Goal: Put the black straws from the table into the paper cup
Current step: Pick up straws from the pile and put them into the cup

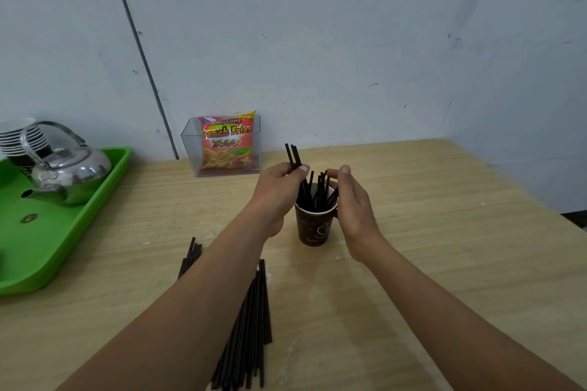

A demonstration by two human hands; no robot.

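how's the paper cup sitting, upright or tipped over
Upright. The paper cup stands on its base on the table, mouth facing up, with black straws standing inside and poking above the rim.

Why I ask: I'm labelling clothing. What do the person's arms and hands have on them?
Nothing visible. The left forearm and right forearm are bare, no sleeves in view. The left hand and right hand carry no gloves, rings, watch or bracelet.

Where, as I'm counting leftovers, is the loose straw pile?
Head view: the straw pile lies on the table at bottom centre, partly under the left forearm, nearer than the cup.
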